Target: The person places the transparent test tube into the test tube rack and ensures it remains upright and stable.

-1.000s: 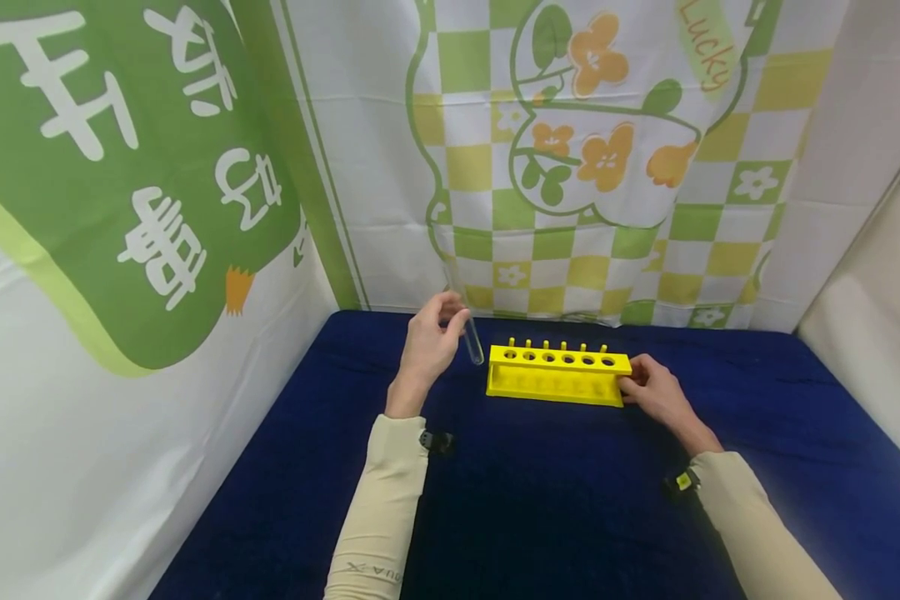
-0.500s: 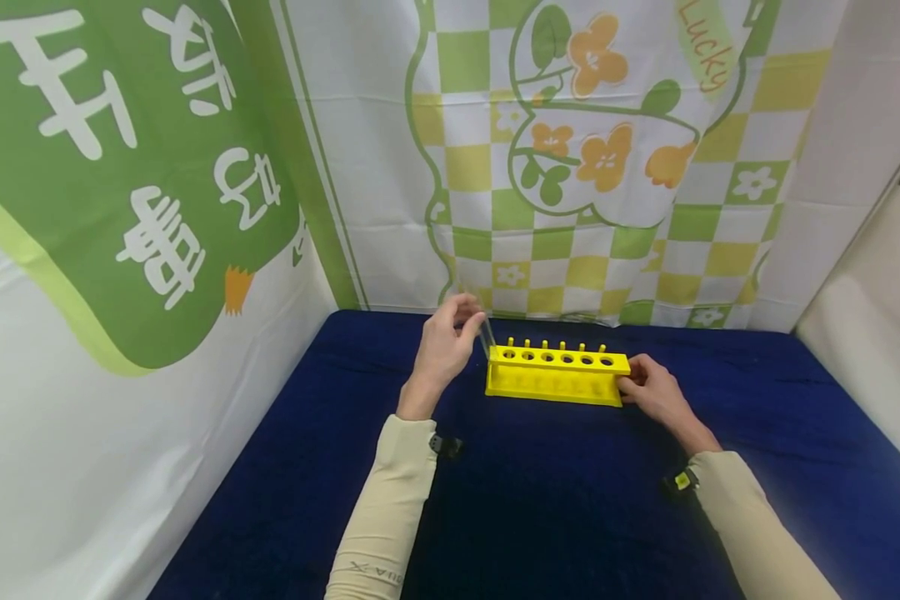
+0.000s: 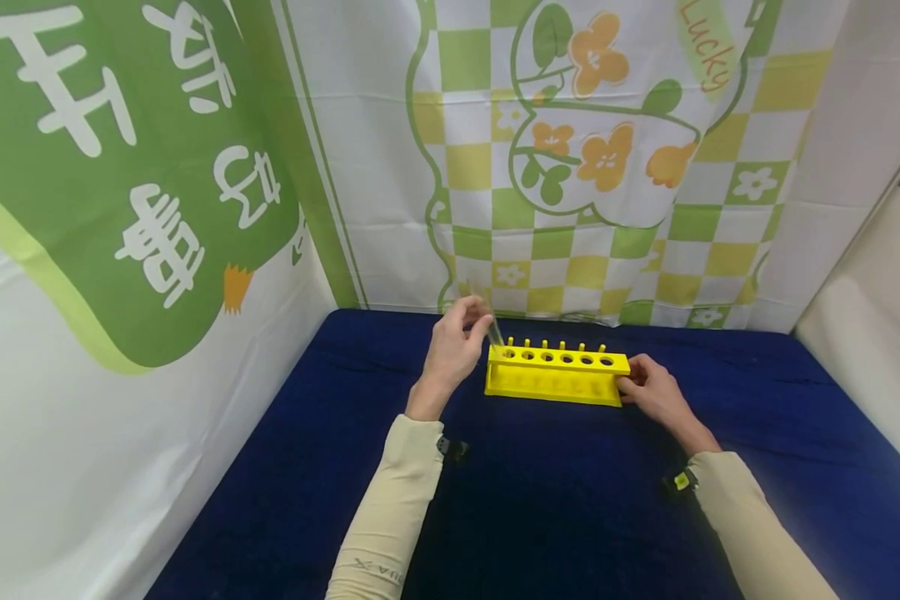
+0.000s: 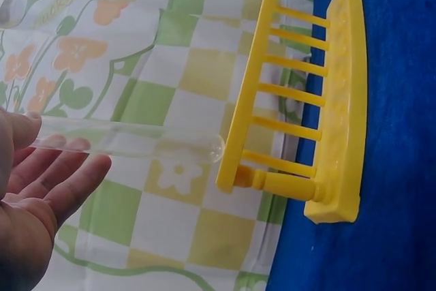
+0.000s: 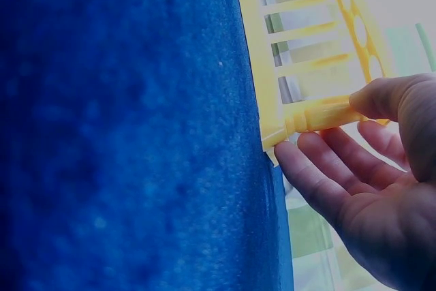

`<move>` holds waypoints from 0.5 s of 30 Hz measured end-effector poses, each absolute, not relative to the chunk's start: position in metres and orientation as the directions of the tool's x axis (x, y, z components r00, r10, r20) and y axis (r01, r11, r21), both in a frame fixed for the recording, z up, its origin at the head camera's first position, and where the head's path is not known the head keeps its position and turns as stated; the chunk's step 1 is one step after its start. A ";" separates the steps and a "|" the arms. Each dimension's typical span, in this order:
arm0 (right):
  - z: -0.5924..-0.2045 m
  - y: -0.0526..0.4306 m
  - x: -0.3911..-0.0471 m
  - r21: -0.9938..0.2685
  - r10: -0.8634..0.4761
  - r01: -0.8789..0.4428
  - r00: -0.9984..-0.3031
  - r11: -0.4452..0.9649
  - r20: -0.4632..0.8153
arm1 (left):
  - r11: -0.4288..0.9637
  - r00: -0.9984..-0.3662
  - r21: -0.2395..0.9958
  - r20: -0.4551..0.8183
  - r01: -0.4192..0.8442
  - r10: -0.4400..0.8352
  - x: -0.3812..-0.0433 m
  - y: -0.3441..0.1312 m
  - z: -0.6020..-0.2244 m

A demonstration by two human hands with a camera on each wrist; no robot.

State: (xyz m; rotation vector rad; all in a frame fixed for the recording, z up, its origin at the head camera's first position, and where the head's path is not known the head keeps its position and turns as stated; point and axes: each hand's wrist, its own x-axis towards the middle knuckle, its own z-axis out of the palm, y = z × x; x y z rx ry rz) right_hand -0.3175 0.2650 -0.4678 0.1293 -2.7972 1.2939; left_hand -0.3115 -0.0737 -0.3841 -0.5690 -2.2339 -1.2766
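Observation:
My left hand pinches a clear glass test tube between thumb and fingers. The tube is tilted, its rounded lower end right at the top plate of the yellow test tube rack, by the leftmost hole. That rack stands upright on the blue cloth, with a row of holes in its top and a row of short pegs behind; no tubes show in it. At its right end my right hand grips the end post, thumb on one side and fingers on the other.
Dark blue cloth covers the table. Behind it hangs a patterned curtain with green checks and flowers; a white and green curtain closes off the left side.
My left hand has moved right with the test tube, bringing its lower end from beside the rack to over its left end. My right hand and the rack have stayed in place.

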 end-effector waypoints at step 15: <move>-0.467 0.265 -0.317 -0.762 -0.061 -0.111 -0.994 0.638 0.093 | 0.454 -0.777 0.658 0.615 0.601 0.137 -0.317 -0.052 -0.385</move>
